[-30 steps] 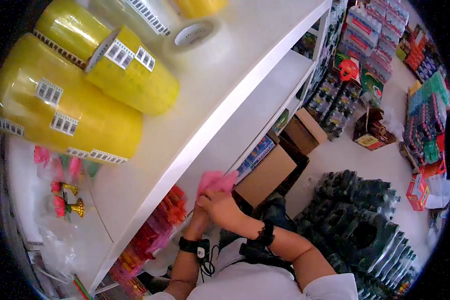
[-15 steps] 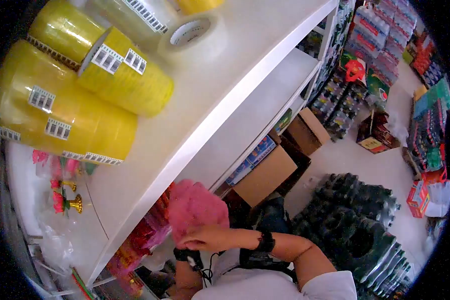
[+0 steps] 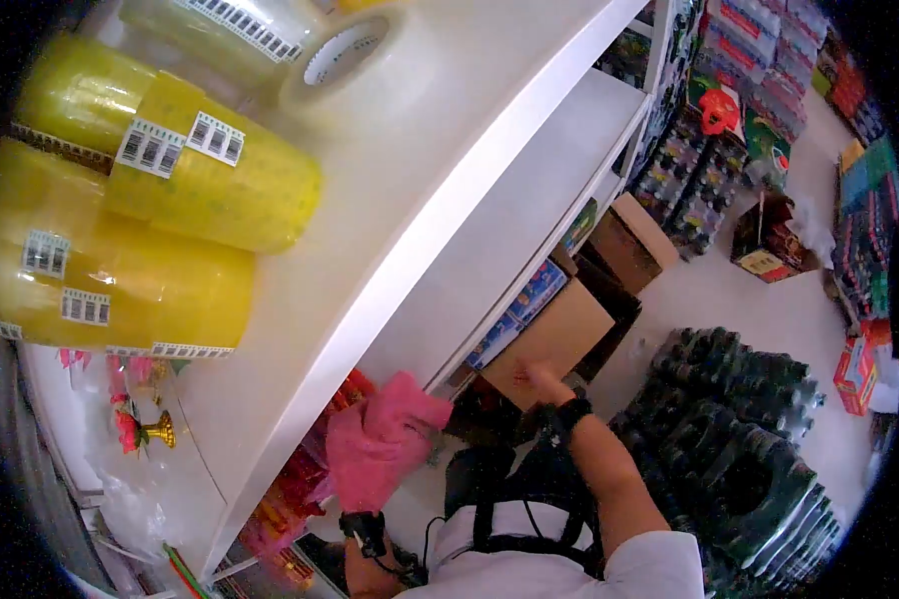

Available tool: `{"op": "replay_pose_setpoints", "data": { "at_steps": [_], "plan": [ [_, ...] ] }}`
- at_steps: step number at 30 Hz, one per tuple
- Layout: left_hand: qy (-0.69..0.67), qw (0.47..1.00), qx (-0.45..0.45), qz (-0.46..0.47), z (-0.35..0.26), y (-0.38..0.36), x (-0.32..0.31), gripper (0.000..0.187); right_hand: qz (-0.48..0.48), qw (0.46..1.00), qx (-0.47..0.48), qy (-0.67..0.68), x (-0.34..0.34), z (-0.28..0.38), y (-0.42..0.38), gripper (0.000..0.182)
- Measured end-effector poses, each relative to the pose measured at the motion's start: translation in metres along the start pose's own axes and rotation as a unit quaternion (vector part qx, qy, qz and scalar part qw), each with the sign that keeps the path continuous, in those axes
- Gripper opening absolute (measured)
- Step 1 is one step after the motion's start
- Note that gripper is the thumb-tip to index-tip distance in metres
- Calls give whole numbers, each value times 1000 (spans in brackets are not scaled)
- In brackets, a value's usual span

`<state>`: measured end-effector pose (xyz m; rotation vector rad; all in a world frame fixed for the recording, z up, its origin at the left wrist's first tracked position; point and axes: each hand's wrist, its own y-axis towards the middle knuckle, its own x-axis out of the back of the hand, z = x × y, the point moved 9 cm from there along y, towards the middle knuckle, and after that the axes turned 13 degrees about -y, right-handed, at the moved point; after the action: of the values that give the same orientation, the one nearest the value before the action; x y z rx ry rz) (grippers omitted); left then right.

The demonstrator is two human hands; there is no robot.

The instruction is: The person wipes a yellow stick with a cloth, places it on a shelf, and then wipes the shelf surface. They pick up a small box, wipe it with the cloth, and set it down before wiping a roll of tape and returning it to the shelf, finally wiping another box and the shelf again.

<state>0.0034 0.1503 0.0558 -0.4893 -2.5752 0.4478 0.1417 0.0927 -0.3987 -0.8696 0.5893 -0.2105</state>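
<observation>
A bunched pink cloth (image 3: 382, 444) covers my left hand beyond its black wristband, at the edge of the white shelf unit. The cloth is held up by that hand, whose fingers are hidden in its folds. My right hand (image 3: 541, 383) reaches out over the flap of an open cardboard box (image 3: 567, 334). Its fingers are blurred, and whether they touch the flap is unclear. Beneath the pink cloth lie red and pink packets (image 3: 305, 474).
Yellow tape rolls (image 3: 210, 185) and a clear roll (image 3: 355, 65) sit on the white shelf (image 3: 390, 150). Shrink-wrapped dark bottles (image 3: 729, 449) stand on the floor at right. Another open box (image 3: 769, 245) is farther back. Small gold-based flowers (image 3: 158, 429) are at left.
My right hand has left my left wrist and moved right to the box flap. The pink cloth has changed shape and sits slightly lower. The view has shifted a little.
</observation>
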Motion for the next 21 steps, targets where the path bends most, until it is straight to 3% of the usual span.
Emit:
{"op": "replay_pose_setpoints", "data": {
  "at_steps": [3,5,6,8,10,11,12,13,21],
  "plan": [
    [-101,994,28,25,43,-4,-12,29,56,998,0,-27,-20,-26,34,22],
    [-143,988,45,37,64,-6,-15,30,31,930,251,-265,-65,32,1,20],
    [-154,986,50,42,70,-7,-16,30,29,931,253,-262,-76,53,-17,20],
    [-166,983,58,50,78,-5,-17,31,28,777,232,-584,-102,82,-46,20],
    [-177,981,62,59,83,0,-18,32,-12,895,283,-343,-78,1,66,19],
    [-181,980,62,63,83,1,-18,32,-23,921,319,-220,-67,-38,117,19],
    [-178,980,62,68,82,1,-19,33,-86,868,251,-419,-69,-4,86,19],
    [-185,978,64,70,84,0,-19,33,-111,821,213,-518,-72,11,73,18],
    [-196,973,69,96,90,3,-23,36,-219,630,205,-716,-89,29,80,19]
  ]
}}
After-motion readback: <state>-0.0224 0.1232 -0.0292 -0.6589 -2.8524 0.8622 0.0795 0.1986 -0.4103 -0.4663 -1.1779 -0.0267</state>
